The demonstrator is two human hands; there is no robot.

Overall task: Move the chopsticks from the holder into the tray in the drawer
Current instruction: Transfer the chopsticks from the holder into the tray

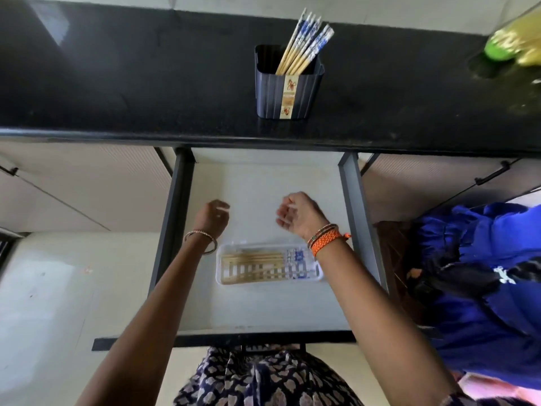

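A dark ribbed holder (288, 89) stands on the black counter with several blue-and-white topped chopsticks (304, 42) leaning in it. Below, the drawer (263, 186) is pulled out. A clear slotted tray (222, 269) lies in it, holding several chopsticks (257, 263) laid flat. My left hand (212, 216) hovers above the drawer floor, just beyond the tray's left end, fingers loosely curled and holding nothing. My right hand (298, 213) hangs beyond the tray's right end, fingers apart and empty.
The black counter (117, 83) overhangs the drawer's back. A green and yellow object (515, 42) sits at its far right. Blue cloth (483, 276) is piled to the right of the drawer. Closed cabinet fronts flank the drawer.
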